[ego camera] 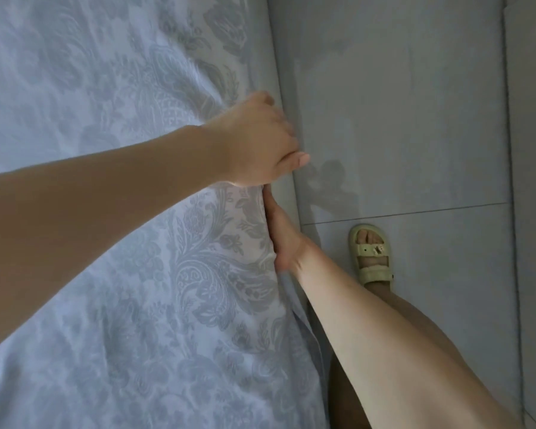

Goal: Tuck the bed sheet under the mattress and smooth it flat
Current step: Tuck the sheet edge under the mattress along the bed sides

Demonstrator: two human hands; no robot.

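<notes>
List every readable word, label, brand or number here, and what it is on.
None readable.
The bed sheet bears only a floral pattern.
The sandal has a small ornament on its strap, too small to tell whether it carries a mark.

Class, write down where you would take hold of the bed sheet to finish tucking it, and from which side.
Take the bed sheet by its loose border hanging over the side near the right hand, coming from the floor side. There it drapes free; on top it lies flat, offering no fold. The left hand grips the edge farther along.
</notes>
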